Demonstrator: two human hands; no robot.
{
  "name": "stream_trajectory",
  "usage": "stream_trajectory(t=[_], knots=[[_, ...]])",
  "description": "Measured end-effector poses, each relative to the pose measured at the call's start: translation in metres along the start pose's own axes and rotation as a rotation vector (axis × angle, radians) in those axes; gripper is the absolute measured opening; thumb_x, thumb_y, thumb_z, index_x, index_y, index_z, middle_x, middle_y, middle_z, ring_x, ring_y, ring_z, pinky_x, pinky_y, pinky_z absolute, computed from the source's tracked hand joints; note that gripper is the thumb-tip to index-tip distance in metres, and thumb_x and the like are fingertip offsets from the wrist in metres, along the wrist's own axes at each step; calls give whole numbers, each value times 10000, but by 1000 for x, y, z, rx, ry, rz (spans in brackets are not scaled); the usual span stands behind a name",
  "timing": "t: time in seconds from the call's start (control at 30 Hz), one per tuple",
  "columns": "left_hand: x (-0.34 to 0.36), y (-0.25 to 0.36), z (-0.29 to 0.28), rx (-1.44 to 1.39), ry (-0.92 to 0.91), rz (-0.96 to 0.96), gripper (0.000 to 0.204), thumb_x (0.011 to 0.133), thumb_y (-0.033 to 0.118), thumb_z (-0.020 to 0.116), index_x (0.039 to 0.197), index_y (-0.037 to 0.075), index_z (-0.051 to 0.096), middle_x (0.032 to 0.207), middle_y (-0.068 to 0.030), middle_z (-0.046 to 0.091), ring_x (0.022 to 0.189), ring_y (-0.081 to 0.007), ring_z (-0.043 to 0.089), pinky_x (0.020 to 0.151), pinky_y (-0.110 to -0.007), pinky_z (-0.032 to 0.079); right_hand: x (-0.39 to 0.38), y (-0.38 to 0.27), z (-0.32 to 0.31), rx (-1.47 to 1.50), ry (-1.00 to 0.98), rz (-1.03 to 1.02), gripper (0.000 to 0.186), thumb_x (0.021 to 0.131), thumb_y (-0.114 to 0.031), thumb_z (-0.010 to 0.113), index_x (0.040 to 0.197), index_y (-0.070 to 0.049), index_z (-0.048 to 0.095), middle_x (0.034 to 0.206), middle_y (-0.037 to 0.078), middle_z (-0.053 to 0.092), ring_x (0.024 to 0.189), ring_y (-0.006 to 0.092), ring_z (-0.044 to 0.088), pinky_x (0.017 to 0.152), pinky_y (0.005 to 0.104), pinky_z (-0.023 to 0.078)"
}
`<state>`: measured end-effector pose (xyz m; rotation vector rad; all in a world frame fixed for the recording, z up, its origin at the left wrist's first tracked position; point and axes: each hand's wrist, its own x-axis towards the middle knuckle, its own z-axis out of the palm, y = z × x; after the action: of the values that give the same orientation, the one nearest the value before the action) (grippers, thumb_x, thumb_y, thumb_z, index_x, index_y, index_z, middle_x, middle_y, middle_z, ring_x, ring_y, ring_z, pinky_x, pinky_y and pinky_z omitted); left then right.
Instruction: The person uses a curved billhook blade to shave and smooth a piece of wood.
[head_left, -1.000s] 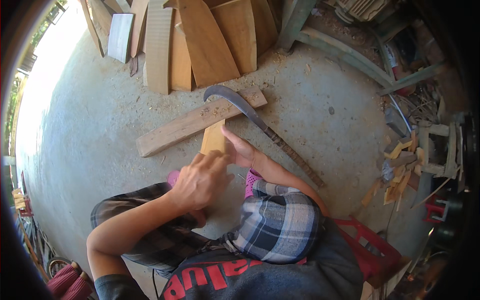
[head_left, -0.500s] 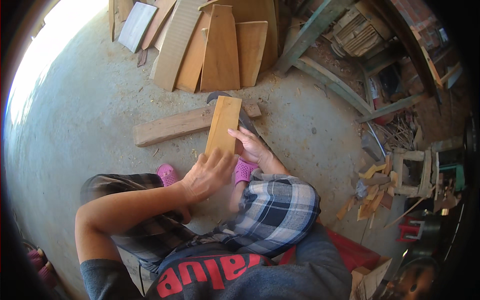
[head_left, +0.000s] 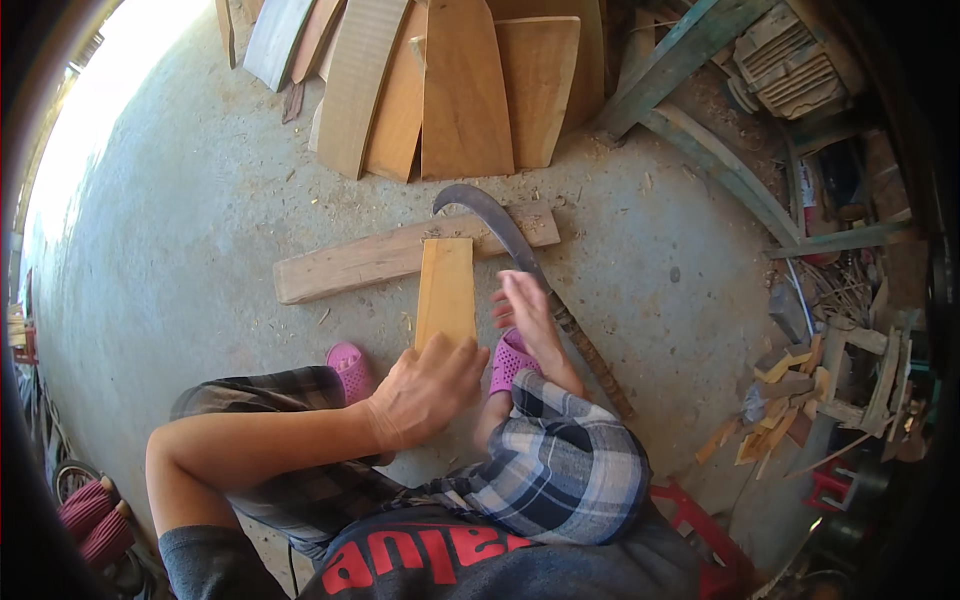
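My left hand (head_left: 428, 388) is closed over the near end of a small light-brown wooden board (head_left: 447, 285), which points away from me and tapers slightly. My right hand (head_left: 524, 312) is off the board, just to its right, with fingers stretched out and a little blurred; nothing shows in it. Beside that hand a billhook (head_left: 508, 228) with a dark hooked blade and a long wrapped handle lies across the right part of a thick plank (head_left: 350, 266). The handle runs toward me past my right wrist. Wood shavings lie around the plank.
Several large boards (head_left: 466, 95) lean together at the back. A greenish wooden frame (head_left: 700, 55) with a ribbed motor (head_left: 797, 62) stands back right. Wood offcuts (head_left: 783, 405) are heaped at the right. My feet wear pink clogs (head_left: 350, 370). Part of a red stool (head_left: 700, 530) shows near my hip.
My right hand has let go of the board and moved right, toward the billhook handle. The board has come nearer to me in my left hand, uncovering the billhook's blade.
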<state>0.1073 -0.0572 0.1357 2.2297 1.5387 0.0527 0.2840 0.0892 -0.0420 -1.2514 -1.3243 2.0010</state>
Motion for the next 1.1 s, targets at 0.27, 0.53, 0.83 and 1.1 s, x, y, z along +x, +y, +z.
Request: stream_trajectory(t=[0.27, 0.53, 0.83, 1.1], knots=[[38, -42, -73, -325, 391, -187, 422, 795, 37, 628, 1213, 29, 575, 1105, -174, 641, 950, -345, 644, 801, -411, 533, 53, 34, -99, -706, -32, 25, 454, 928, -415, 626, 1039, 25, 603, 789, 92, 636, 614, 184, 622, 565, 353, 501], [51, -55, -105, -652, 462, -259, 352, 846, -24, 582, 1197, -48, 588, 1127, -233, 646, 1048, -319, 653, 905, -343, 481, 43, 4, -78, -720, -40, -58, 261, 984, -267, 536, 1020, -10, 562, 784, 192, 656, 634, 341, 661, 561, 447, 508], [62, -74, -105, -517, 331, -399, 324, 848, -47, 625, 1172, -32, 635, 1128, -158, 695, 1086, -205, 647, 939, -321, 490, -11, -37, -32, -1068, 194, -355, 161, 992, -186, 490, 996, -37, 430, 769, 191, 635, 672, 393, 649, 556, 454, 520], [65, -71, -100, -504, 387, -392, 308, 874, -18, 626, 1182, -21, 638, 1051, -94, 710, 757, -91, 620, 649, -249, 513, -15, -42, -26, -1058, 125, -147, 169, 974, -175, 513, 985, -30, 427, 755, 201, 645, 680, 394, 655, 566, 488, 510]])
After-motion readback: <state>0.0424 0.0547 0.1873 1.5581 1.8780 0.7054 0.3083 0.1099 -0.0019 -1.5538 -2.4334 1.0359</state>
